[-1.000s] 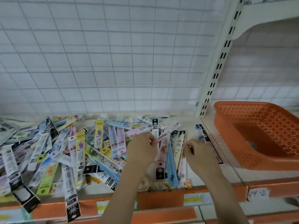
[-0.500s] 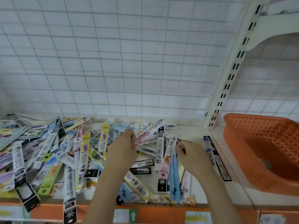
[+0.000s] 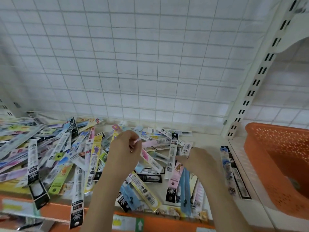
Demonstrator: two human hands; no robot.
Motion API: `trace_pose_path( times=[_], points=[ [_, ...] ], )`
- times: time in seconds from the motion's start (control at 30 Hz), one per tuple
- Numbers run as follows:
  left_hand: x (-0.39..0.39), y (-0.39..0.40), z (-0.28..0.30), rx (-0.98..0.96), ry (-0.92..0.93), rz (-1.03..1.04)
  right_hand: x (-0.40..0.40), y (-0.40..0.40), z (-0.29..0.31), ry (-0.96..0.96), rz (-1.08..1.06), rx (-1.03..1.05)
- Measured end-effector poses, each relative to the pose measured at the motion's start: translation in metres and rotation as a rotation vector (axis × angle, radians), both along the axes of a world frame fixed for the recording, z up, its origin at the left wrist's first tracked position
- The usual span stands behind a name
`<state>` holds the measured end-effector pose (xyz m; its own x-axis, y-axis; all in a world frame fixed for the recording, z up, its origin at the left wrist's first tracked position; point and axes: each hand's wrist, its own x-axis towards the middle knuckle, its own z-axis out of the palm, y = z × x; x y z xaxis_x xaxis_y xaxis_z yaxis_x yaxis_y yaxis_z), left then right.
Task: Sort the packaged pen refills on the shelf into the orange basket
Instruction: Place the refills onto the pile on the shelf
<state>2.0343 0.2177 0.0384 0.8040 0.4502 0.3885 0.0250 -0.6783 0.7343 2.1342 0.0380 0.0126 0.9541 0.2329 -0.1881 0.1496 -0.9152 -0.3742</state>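
Several packaged pen refills [image 3: 58,156] lie in a loose heap across the left and middle of the white shelf [image 3: 209,164]. My left hand [image 3: 124,148] pinches a pink refill packet [image 3: 150,159] above the heap; the packet slants down to the right. My right hand [image 3: 199,159], a little to the right, has curled fingers that pinch the top end of a white refill packet [image 3: 186,149]. Blue, pink and cream packets [image 3: 185,186] lie under that wrist. The orange basket [image 3: 267,129] stands on the neighbouring shelf at the far right, and what shows of its inside holds no packets.
Two long packets [image 3: 229,174] lie by the shelf's right edge, between my right hand and the basket. A white slotted upright [image 3: 250,91] rises between the two shelves. A wire grid [image 3: 133,64] closes the back. An orange price strip [image 3: 158,221] runs along the front edge.
The pink packet in my left hand has swung from pointing up-right to slanting down-right. Both hands stay close together over the middle of the heap. The view has tilted upward.
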Motion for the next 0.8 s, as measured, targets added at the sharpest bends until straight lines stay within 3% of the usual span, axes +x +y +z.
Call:
trace_pose_path(
  times=[0.13, 0.23, 0.43, 0.53, 0.67, 0.8],
  points=[
    [-0.001, 0.002, 0.0, -0.01, 0.012, -0.002, 0.009, 0.0, 0.0, 0.048, -0.04, 0.114],
    [0.0, 0.001, 0.001, 0.098, 0.026, -0.026, 0.011, -0.008, 0.009, 0.008, -0.053, 0.257],
    [0.004, -0.013, 0.004, 0.175, 0.047, -0.22, -0.002, -0.029, 0.041, -0.076, -0.044, 0.63],
    [0.016, -0.029, 0.003, 0.085, 0.077, -0.281, -0.004, -0.048, 0.042, -0.131, -0.106, 0.734],
    [0.024, -0.038, 0.005, -0.127, 0.117, -0.228, -0.009, -0.058, 0.038, -0.199, -0.126, 0.719],
    [0.028, -0.038, 0.006, -0.22, 0.124, -0.119, -0.012, -0.059, 0.033, -0.247, -0.076, 0.675]
  ],
)
